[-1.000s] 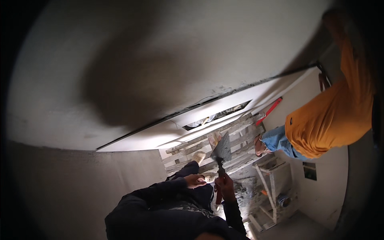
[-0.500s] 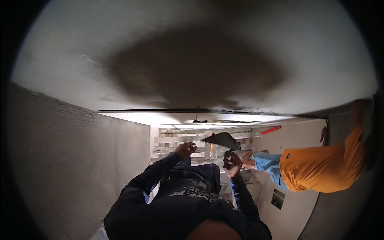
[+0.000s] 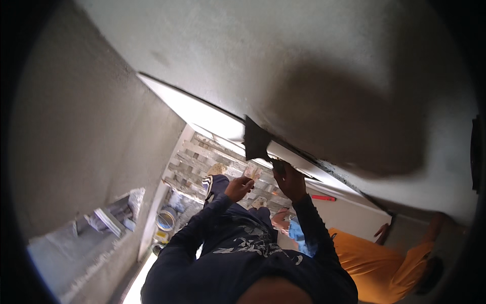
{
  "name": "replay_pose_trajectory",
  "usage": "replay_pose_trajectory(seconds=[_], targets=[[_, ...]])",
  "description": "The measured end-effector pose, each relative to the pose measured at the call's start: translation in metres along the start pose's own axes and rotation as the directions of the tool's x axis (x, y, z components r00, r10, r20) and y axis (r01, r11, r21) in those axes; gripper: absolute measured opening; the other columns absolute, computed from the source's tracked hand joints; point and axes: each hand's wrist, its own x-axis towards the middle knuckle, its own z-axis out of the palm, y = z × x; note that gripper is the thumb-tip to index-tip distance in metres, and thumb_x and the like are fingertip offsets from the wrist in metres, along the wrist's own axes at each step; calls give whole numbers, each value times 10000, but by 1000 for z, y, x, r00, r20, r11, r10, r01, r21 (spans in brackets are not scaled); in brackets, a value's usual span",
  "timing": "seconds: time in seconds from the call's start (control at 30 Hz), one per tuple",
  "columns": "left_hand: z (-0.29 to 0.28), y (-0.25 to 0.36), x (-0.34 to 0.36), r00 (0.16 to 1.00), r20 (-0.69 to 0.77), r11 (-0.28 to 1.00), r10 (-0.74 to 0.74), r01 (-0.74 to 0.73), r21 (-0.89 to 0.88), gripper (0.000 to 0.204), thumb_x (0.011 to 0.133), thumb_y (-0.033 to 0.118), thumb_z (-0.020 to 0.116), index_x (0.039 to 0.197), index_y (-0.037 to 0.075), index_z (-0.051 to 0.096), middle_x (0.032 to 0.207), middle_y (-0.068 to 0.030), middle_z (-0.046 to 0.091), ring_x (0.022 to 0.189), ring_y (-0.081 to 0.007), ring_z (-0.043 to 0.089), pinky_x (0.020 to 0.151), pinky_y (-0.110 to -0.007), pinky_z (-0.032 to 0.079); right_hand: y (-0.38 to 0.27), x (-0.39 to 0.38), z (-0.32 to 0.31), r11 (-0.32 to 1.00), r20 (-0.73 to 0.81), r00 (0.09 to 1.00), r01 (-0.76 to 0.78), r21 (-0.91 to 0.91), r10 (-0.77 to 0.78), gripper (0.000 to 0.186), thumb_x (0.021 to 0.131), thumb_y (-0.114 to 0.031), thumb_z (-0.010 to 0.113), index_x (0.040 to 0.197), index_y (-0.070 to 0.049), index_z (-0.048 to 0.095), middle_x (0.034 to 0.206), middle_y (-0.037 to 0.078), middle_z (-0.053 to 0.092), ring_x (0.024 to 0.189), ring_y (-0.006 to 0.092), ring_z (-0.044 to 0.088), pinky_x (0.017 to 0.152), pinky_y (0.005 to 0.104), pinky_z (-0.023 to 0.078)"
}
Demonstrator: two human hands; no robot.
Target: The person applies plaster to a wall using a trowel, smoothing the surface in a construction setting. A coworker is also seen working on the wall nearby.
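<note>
In my right hand point(image 3: 290, 181) is a dark, pointed trowel point(image 3: 256, 139), gripped by its handle. The blade is raised against the lower edge of the grey plastered wall point(image 3: 212, 55), beside a white ledge point(image 3: 195, 109); whether it touches cannot be told. My left hand point(image 3: 239, 189) hangs in front of my body, lower than the trowel. Its fingers are loosely curled, with nothing visible in them.
Wooden slats point(image 3: 202, 157) lie below me. To the right is a person in an orange shirt point(image 3: 374, 258), close to a red tool point(image 3: 323, 198). A bucket point(image 3: 166, 220) stands at lower left, near a wall opening holding pale scraps point(image 3: 109, 222).
My view has turned, bringing the left wall opening and bucket in. My right hand has raised the trowel toward the wall edge. The left hand stays low near my body.
</note>
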Motion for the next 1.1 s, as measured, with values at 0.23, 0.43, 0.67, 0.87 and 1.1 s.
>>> replay_pose_trajectory(seconds=[0.23, 0.43, 0.67, 0.87, 1.1], targets=[[48, -17, -15, 930, -365, 987, 45, -99, -129, 297, 961, 238, 548, 1089, -16, 635, 877, -107, 706, 774, -136, 679, 701, -283, 530, 19, 52, -16, 943, 124, 953, 293, -158, -276, 334, 913, -408, 601, 943, -78, 555, 734, 107, 659, 667, 311, 668, 560, 411, 523], [56, 11, 11, 894, -431, 984, 118, -164, -71, 355, 941, 342, 569, 1039, 20, 683, 943, -165, 706, 845, -273, 704, 753, -351, 534, 37, 72, -6, 914, 206, 943, 311, -261, -262, 364, 909, -410, 606, 866, -61, 513, 681, 167, 634, 642, 369, 652, 540, 460, 504], [106, 107, 70, 977, -190, 337, -96, -148, -930, 561, 958, 553, 461, 1135, 32, 567, 954, -42, 602, 824, -121, 577, 711, -279, 480, 37, 81, -8, 921, 354, 932, 201, -334, -75, 353, 908, -386, 604, 863, -47, 519, 736, 191, 633, 695, 393, 648, 586, 477, 502], [118, 117, 89, 886, -455, 368, -83, -397, -841, 488, 989, 485, 455, 961, 23, 608, 849, 1, 571, 791, -91, 508, 719, -278, 448, 10, 84, -26, 952, 355, 920, 242, -186, -165, 246, 897, -268, 608, 935, -41, 522, 834, 192, 627, 745, 381, 647, 612, 450, 501], [122, 122, 87, 827, -529, 382, -190, -434, -816, 453, 1018, 411, 418, 997, -8, 588, 943, -73, 643, 867, -141, 604, 809, -294, 489, 17, 54, -60, 919, 405, 898, 293, -264, -170, 407, 909, -204, 596, 1293, -99, 515, 893, 179, 630, 788, 358, 652, 655, 425, 527]])
